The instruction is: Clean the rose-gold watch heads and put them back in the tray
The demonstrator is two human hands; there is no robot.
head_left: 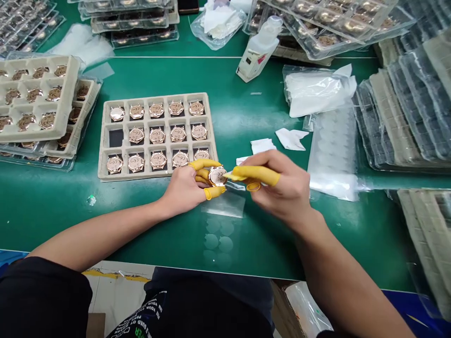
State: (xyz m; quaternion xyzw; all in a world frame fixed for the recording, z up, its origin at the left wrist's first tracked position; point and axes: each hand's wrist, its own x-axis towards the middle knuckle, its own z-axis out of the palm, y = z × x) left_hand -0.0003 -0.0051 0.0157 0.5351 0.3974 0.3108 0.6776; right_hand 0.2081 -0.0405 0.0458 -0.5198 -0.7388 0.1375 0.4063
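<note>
My left hand [186, 188] holds a rose-gold watch case [217, 176] by its rim, its printed back facing up. Yellow finger cots cover the thumb and fingers. My right hand [278, 185], also in yellow cots, pinches a small pale pointed thing [228, 174] against that back; whether it is a cloth or a tool I cannot tell. Just beyond the left hand, a beige tray [101, 155] holds rows of similar cases, backs up. Its middle-row left compartment shows only black lining. Under the hands lies a clear film sheet [225, 209] with round shapes.
Stacked trays of watch cases stand at left [72, 94] and back right [352, 37]. A white plastic bottle [259, 49] stands at the back. Folded white cloths [262, 145], a bag of wipes [317, 91], a film sheet [333, 155] and stacked trays [398, 108] lie rightward.
</note>
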